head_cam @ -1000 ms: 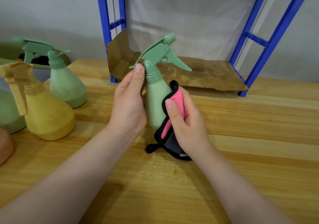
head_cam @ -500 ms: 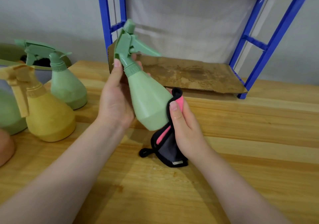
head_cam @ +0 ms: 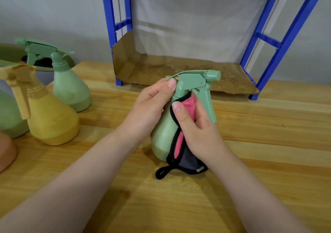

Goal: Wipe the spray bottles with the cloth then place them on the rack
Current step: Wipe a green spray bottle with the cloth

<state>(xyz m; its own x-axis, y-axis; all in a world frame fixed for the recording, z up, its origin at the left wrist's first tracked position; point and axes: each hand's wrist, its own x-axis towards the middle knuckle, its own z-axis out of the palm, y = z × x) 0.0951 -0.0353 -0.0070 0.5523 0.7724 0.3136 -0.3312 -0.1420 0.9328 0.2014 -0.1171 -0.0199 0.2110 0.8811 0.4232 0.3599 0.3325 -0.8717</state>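
**Green bottle held and rubbed with a cloth on a wood tabletop**

A wide tabletop [head_cam: 259,161] of yellow wood, smooth, with long lines of grain. Behind it a plain grey wall. At the back, a blue metal rack [head_cam: 114,35] standing on the tabletop, with a flat sheet of brown cardboard [head_cam: 179,71] on its bottom shelf, bent up at the left side and rough at the edges.

Top of the rack cut off by the picture edge. At far left, a green shape [head_cam: 9,118] and an orange-pink round thing [head_cam: 5,152], both only partly in view and hard to name. Behind them a dull green rim with something dark inside, too hidden to tell.

In the middle, a green spray bottle [head_cam: 161,136], smooth plastic, fat at the bottom and thin at the neck, upright near the front of the rack, spout to the right. Cannot tell if its bottom touches the wood. Left hand [head_cam: 150,107] curled round the neck, thumb up by the spray head. Right hand [head_cam: 198,130] gripping a soft cloth [head_cam: 179,143], pink and grey with a black edge, pressed on the bottle's right side. A black loop hanging from the cloth down onto the wood.

To the left, a yellow spray bottle [head_cam: 52,119] and a second green spray bottle [head_cam: 71,89], same pear shape, standing just beside each other.
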